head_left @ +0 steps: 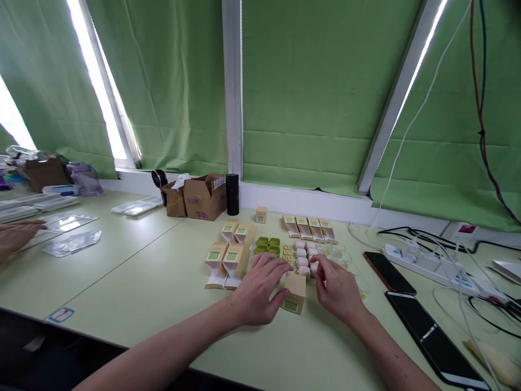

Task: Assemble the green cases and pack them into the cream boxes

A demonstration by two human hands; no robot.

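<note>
My left hand [262,288] reaches over the table with its fingers stretched out and the thumb apart. Its thumb is beside a small kraft-paper box [294,293] with a green label, which stands between my hands. My right hand [337,288] has bent fingers, with index finger and thumb around a pale pink block [314,270] at the edge of a group of pink blocks [301,253]. Left of these are small yellow pieces [287,255] and green cups [267,245], partly behind my left hand. Clear pieces with yellow centres [336,252] lie behind my right hand.
Opened kraft boxes [232,255] stand on the left, with a row more [309,228] at the back. Two phones [389,271] and a power strip [427,266] with cables lie right. Cardboard cartons [204,196] and a black cylinder [232,194] stand behind. Another person's hand [18,239] is far left.
</note>
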